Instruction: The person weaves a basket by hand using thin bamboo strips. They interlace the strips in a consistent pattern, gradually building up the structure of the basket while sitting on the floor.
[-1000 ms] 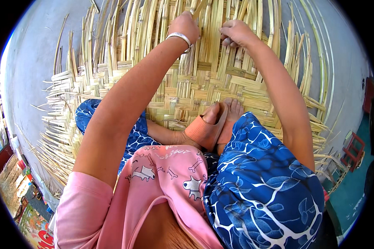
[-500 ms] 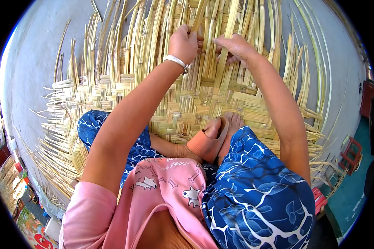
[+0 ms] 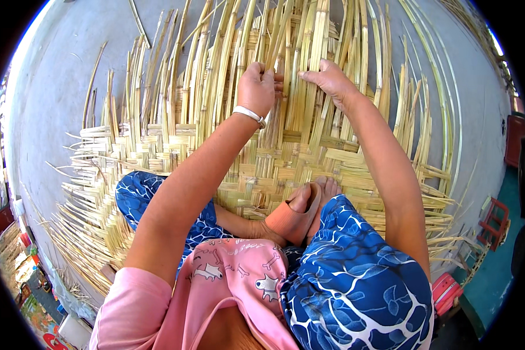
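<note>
A half-woven mat of flat, pale yellow-green bamboo strips lies on the floor before me, its long loose ends pointing away. At its far part, my left hand has its fingers closed round a bamboo strip, the fingertips partly hidden behind it. Just to the right, my right hand grips another bamboo strip, thumb on top and fingers mostly out of sight beneath. Between the hands several strips run lengthwise into the woven checks. A white bangle circles my left wrist.
My feet, one in an orange-brown sandal, rest on the woven part. Loose strips lie on the grey floor at the far right. A red-brown frame stands at the right, and mixed items crowd the lower left.
The view has shifted, so mat and feet sit lower in the picture. The strip at my right hand, which crossed in front of its fingers, now lies flatter, with the thumb over it.
</note>
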Motion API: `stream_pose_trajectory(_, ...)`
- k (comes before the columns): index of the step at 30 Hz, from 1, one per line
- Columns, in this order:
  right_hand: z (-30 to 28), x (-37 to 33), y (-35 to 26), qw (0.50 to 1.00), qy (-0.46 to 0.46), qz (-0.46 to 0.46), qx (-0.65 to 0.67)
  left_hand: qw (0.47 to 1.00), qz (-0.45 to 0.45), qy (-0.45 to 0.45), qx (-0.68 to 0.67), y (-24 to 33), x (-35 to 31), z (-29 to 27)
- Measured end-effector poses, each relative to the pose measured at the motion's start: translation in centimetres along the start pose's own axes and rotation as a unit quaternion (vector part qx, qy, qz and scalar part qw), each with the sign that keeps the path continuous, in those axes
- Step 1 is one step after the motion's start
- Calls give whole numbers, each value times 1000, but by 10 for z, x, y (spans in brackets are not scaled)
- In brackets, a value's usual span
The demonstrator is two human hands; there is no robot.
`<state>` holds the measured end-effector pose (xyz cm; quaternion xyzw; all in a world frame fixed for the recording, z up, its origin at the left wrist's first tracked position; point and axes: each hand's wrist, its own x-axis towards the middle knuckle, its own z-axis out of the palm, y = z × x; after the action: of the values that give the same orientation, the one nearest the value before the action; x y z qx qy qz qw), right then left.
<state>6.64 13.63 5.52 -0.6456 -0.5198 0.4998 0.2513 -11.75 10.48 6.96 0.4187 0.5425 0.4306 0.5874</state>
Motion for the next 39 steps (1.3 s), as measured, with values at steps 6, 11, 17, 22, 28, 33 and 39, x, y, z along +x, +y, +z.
stream_pose_trajectory(6,4,2,-19,997,41,34,51,1000,-5,5,-20,2,-5,0)
stream_pose_trajectory(11,-3,3,-12,950,-67,39,301,998,-10,18,-56,-3,-1,2)
stream_pose_trajectory(17,-5,3,-4,947,-25,-3,320,998,-17,15,-65,-6,6,3)
stream_pose_trajectory(22,-9,-10,-18,947,-120,23,297,997,54,36,43,-21,15,13)
stream_pose_trajectory(28,-5,-28,-26,966,-115,60,225,982,121,70,125,-27,40,15)
stream_pose_trajectory(33,-5,-19,-7,968,-116,63,213,1000,0,-10,-7,10,18,10)
stream_pose_trajectory(39,-1,-15,4,964,-70,52,250,999,-33,-6,-37,8,11,9)
